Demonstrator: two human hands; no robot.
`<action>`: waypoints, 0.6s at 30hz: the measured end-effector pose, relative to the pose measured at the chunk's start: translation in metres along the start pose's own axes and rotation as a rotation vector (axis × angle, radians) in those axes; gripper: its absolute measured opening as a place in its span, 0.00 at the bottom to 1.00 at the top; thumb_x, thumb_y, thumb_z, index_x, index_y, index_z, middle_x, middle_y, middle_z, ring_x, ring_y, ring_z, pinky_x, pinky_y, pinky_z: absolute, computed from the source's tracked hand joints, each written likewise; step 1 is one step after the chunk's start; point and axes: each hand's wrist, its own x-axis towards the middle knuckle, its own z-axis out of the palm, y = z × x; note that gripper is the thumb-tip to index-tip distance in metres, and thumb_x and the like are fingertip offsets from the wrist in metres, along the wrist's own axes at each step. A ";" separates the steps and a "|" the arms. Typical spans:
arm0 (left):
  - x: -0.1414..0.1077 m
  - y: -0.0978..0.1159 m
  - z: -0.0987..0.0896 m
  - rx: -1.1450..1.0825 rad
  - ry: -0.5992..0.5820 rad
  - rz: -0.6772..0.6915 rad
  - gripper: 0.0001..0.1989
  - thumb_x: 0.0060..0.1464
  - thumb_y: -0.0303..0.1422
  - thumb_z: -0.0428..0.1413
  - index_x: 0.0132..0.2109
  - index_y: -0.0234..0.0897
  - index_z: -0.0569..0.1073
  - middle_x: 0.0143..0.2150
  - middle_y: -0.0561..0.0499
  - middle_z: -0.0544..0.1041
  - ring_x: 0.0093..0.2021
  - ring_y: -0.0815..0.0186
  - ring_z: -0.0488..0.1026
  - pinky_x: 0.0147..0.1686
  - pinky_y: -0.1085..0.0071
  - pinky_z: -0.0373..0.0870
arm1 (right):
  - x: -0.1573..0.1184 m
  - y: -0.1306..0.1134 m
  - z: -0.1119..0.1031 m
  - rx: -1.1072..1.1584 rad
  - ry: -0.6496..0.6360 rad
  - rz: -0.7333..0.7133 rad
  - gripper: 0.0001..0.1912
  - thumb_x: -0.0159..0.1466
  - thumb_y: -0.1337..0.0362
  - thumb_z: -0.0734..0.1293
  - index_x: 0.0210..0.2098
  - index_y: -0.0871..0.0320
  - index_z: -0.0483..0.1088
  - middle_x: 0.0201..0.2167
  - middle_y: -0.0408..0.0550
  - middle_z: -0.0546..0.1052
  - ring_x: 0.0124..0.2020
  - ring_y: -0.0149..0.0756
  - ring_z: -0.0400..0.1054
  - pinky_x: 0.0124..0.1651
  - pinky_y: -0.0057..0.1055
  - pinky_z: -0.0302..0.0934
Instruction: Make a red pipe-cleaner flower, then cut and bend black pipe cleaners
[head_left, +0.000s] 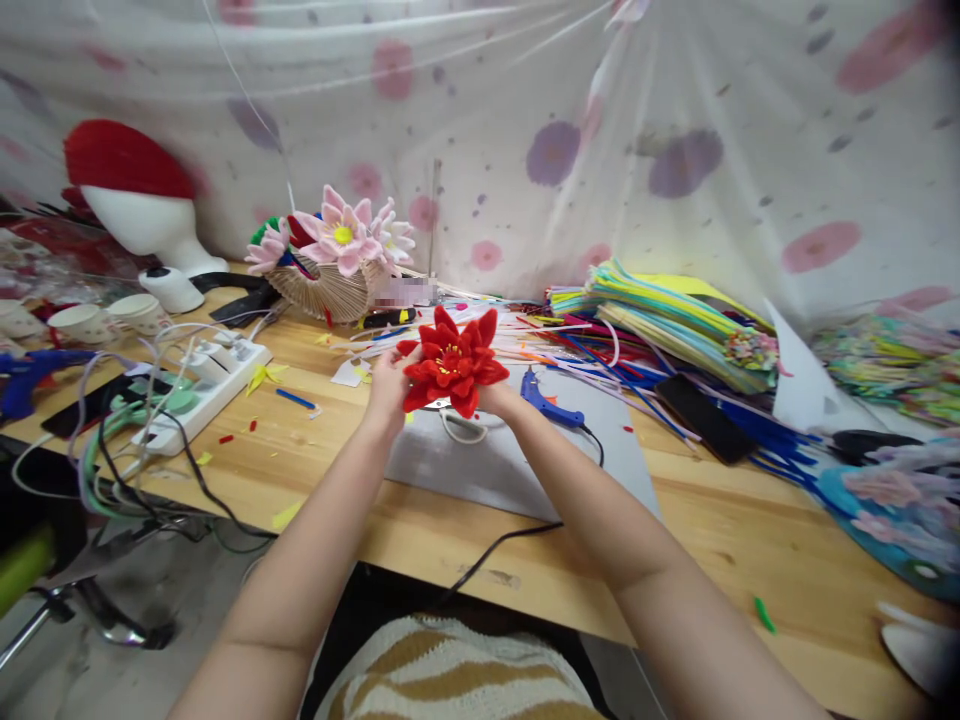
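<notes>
A red fuzzy flower (454, 362) with many pointed petals and a small yellow centre is held up over the grey mat (480, 468). My left hand (388, 388) grips its left side, fingers partly behind the petals. On the right side my right hand (495, 398) holds it too, its fingers mostly hidden by the flower. Just below the flower, scissors (463, 430) show a pale handle loop on the mat. A blue glue gun (551, 402) lies right of my right hand, its black cord running off the mat.
Bundles of coloured pipe cleaners (675, 320) and a black phone (705, 417) lie at the right. Pink flowers (341, 230) stand in a woven fan-shaped holder behind. At left are a white power strip (210, 395) with tangled cables and a white mannequin head (150, 225).
</notes>
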 end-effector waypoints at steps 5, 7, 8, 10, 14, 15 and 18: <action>0.000 -0.003 0.014 -0.058 -0.141 -0.099 0.18 0.32 0.39 0.67 0.29 0.34 0.71 0.27 0.53 0.76 0.26 0.70 0.71 0.29 0.73 0.68 | -0.010 -0.001 -0.007 -0.007 0.078 0.121 0.09 0.47 0.75 0.69 0.22 0.58 0.65 0.30 0.45 0.71 0.39 0.38 0.63 0.45 0.34 0.61; 0.000 -0.005 0.014 -0.022 -0.198 -0.119 0.17 0.31 0.38 0.67 0.28 0.33 0.72 0.26 0.53 0.75 0.25 0.70 0.71 0.27 0.74 0.67 | -0.015 0.001 -0.009 0.166 0.081 0.157 0.03 0.52 0.71 0.67 0.26 0.58 0.68 0.30 0.45 0.72 0.38 0.35 0.64 0.43 0.34 0.62; -0.001 -0.006 0.014 -0.011 -0.232 -0.127 0.17 0.31 0.38 0.67 0.27 0.33 0.72 0.25 0.53 0.75 0.24 0.70 0.70 0.26 0.74 0.66 | -0.018 0.002 -0.010 0.270 0.069 0.175 0.01 0.55 0.69 0.65 0.29 0.58 0.69 0.31 0.45 0.72 0.37 0.34 0.65 0.43 0.34 0.62; -0.001 -0.009 0.013 -0.001 -0.287 -0.121 0.16 0.32 0.38 0.67 0.25 0.33 0.71 0.24 0.53 0.75 0.23 0.71 0.69 0.25 0.74 0.65 | -0.023 0.006 -0.010 0.442 0.026 0.195 0.05 0.58 0.67 0.64 0.34 0.58 0.71 0.32 0.46 0.73 0.37 0.32 0.66 0.43 0.33 0.63; -0.003 -0.011 0.015 0.051 -0.328 -0.062 0.16 0.31 0.38 0.67 0.24 0.32 0.72 0.22 0.54 0.74 0.22 0.72 0.68 0.24 0.75 0.64 | -0.030 0.016 -0.013 0.520 -0.015 0.183 0.12 0.54 0.61 0.69 0.37 0.57 0.72 0.35 0.47 0.75 0.41 0.34 0.68 0.45 0.31 0.63; -0.003 -0.010 0.016 0.060 -0.338 -0.060 0.17 0.31 0.38 0.67 0.25 0.32 0.72 0.22 0.54 0.74 0.22 0.71 0.69 0.24 0.75 0.64 | -0.031 0.019 -0.014 0.506 -0.010 0.175 0.13 0.53 0.59 0.69 0.37 0.57 0.72 0.36 0.47 0.75 0.42 0.34 0.67 0.46 0.31 0.63; -0.003 -0.011 0.018 0.051 -0.366 -0.097 0.18 0.28 0.39 0.68 0.25 0.32 0.72 0.22 0.53 0.75 0.22 0.70 0.69 0.25 0.75 0.64 | -0.031 0.025 -0.016 0.480 -0.018 0.152 0.16 0.53 0.56 0.69 0.39 0.57 0.73 0.39 0.47 0.74 0.45 0.35 0.67 0.48 0.33 0.62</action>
